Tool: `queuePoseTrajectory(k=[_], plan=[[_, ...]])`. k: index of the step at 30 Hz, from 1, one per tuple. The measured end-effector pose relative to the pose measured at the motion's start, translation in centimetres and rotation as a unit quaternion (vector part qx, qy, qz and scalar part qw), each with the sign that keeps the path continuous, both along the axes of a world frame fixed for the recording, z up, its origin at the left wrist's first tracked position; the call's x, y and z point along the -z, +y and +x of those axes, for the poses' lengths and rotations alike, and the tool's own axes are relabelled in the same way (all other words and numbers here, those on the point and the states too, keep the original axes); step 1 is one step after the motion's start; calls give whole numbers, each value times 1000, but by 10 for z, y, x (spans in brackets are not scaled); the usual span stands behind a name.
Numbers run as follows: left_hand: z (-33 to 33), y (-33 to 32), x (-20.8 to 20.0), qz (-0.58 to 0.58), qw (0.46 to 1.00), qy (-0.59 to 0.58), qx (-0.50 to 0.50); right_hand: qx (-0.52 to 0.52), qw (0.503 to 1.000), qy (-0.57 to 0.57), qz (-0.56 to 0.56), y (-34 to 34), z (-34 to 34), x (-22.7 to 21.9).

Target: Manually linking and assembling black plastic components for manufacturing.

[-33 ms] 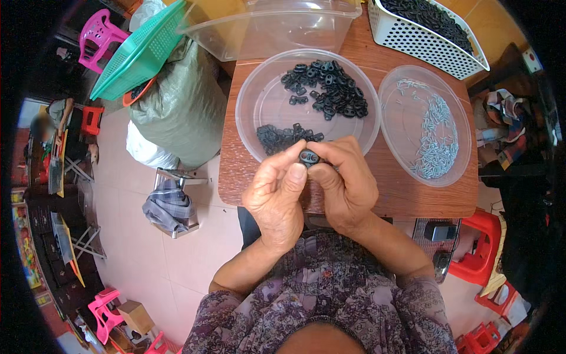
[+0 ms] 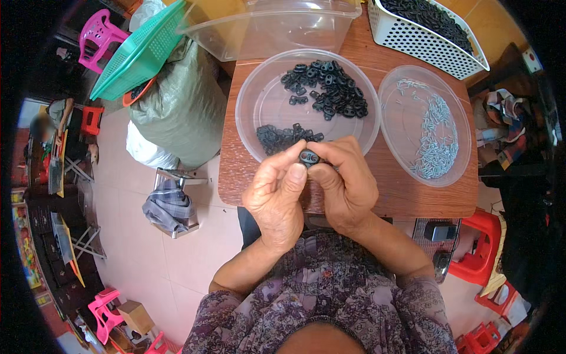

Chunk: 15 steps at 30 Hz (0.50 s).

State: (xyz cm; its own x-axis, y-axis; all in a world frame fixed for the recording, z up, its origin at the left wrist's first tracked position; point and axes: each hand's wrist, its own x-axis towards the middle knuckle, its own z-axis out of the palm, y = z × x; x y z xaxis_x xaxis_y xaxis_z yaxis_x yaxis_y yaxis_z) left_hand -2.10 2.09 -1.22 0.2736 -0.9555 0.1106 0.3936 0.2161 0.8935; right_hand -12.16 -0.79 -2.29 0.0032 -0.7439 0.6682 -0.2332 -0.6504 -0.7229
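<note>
Pinched between the fingertips of both hands is a small black oval plastic piece [image 2: 308, 157] with two holes in its face. My left hand [image 2: 277, 187] closes on its left side with thumb and fingers. My right hand [image 2: 346, 186] grips the other side the same way. Just beyond the hands stands a round clear plastic tub [image 2: 250, 88]. It holds two heaps of black plastic parts, a larger far heap [image 2: 336, 88] and a smaller near heap [image 2: 283, 137], which my fingers partly hide. To the right, a round clear tray [image 2: 401, 138] carries many small silvery screws or pins [image 2: 437, 138].
The brown wooden table [image 2: 413, 203] bears a white perforated basket [image 2: 424, 50] of black parts at the far right. A clear bin [image 2: 265, 29] is at the back. Left are a filled sack [image 2: 183, 112], a green basket [image 2: 138, 56] and a stool with grey cloth [image 2: 169, 206]. A red stool [image 2: 480, 248] stands right.
</note>
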Motion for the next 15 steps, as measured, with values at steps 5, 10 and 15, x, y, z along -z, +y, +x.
queuePoseTrajectory(k=[5, 10, 15], plan=[[1, -2, 5, -17, 999, -41, -14, -2, 1000, 11, 6, 1, 0, -1], [-1, -2, 7, -31, 999, -27, -18, -1, 1000, 7, 0, 1, 1, 1], [-4, -1, 12, -36, 999, -6, -14, 18, 1000, -7, -22, 0, 5, 6]])
